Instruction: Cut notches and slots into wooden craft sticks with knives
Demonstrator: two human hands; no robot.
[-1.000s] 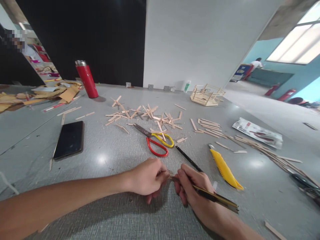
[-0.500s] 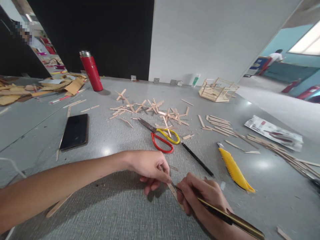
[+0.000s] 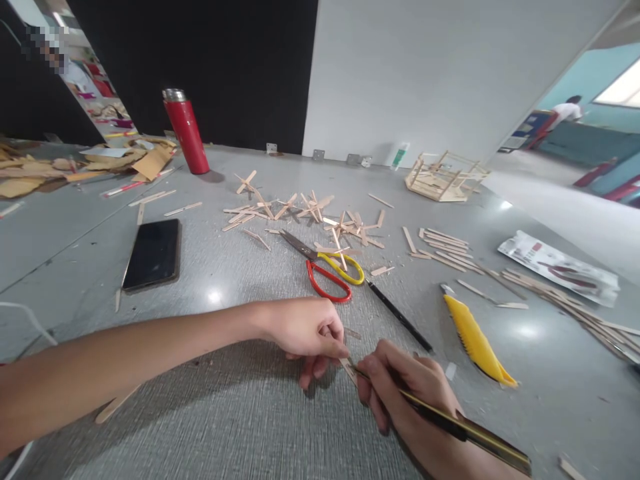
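My left hand (image 3: pixel 310 340) is closed, with thumb and fingers pinching one end of a flat wooden craft stick (image 3: pixel 347 369) just above the table. In my right hand (image 3: pixel 405 380) is a slim gold-and-black craft knife (image 3: pixel 473 430), gripped like a pen, its narrow tip against the stick. The right fingers hide much of the stick's near end. Beyond my hands lie scissors (image 3: pixel 330 291) with one red and one yellow handle, and a black pen (image 3: pixel 400 317). A yellow-handled cutter (image 3: pixel 475 340) rests to the right of my right hand.
Crossed stick pieces (image 3: pixel 310 210) are scattered behind the scissors. More sticks (image 3: pixel 445 248) lie at right, near a white packet (image 3: pixel 557 267). A stick frame (image 3: pixel 443 180) and glue tube (image 3: pixel 400 155) stand at the back. A phone (image 3: pixel 153 255) and red flask (image 3: pixel 187 137) are left.
The view has shifted slightly. The knife's tip has moved along the stick, and my right hand now covers more of the stick's near end. Both hands keep their holds.
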